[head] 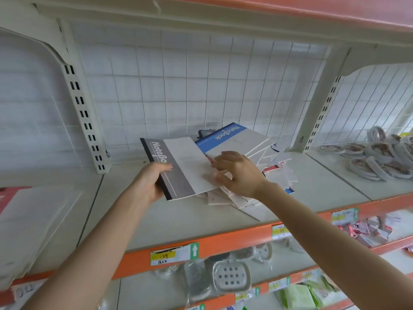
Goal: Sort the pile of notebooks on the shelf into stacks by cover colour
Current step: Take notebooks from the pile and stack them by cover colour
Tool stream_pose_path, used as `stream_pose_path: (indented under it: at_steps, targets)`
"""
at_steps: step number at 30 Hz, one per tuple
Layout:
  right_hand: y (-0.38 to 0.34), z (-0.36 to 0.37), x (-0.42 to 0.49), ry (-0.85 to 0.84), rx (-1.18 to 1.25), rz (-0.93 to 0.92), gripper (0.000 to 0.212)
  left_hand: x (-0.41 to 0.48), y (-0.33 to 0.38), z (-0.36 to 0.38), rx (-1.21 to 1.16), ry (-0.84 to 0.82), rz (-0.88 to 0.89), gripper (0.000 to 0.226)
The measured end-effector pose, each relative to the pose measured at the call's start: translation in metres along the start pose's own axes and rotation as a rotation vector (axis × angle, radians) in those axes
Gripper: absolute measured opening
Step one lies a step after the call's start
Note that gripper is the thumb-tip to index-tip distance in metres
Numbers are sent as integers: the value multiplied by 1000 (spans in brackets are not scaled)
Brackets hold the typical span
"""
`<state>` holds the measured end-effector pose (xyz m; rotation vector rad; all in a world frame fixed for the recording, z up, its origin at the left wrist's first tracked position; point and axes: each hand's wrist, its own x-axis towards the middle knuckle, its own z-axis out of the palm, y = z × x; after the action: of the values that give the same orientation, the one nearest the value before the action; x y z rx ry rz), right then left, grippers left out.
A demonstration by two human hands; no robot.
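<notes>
On a white metal shop shelf (190,220), the left grip (154,182) clasps the dark spine edge of a grey-banded white notebook (185,166), held tilted over the left side of a jumbled pile of notebooks (286,175). The right grip (237,173) rests bent-fingered on the pile at that notebook's right edge, just below a blue-banded notebook (234,142). Whether it pinches anything cannot be told.

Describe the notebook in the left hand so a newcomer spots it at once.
On the cream shelf lies a messy notebook pile. At its left edge the left hand grips the grey-banded notebook. Its neighbour, the blue-banded notebook behind, differs in band colour.
</notes>
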<state>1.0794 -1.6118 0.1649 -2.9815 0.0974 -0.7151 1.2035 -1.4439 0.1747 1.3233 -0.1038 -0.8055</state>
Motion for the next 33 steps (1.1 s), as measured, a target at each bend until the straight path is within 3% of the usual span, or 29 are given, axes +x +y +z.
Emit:
stream_pose_path:
  at_steps: [4,7,14,19,25,30,33]
  targets:
    - [10,-1,20,-122,-74,433,39,-7,1,-20,-4,51,24,24]
    - [16,6,30,-205,-59,575,38,-13,0,-31,4,68,29,18]
    - [20,11,42,-247,-189,592,47,-19,2,-39,1,92,55,16]
    - [18,4,39,-348,-325,478,38,-24,2,-35,22,67,42,13]
    - [-1,-1,28,-247,-428,424,19,-29,0,-31,62,20,9,19]
    - [-4,-17,23,-124,-366,462,17,-30,-7,-28,55,20,-10,22]
    - [-8,-16,15,-65,-350,349,20,-26,-9,-25,44,16,3,30]
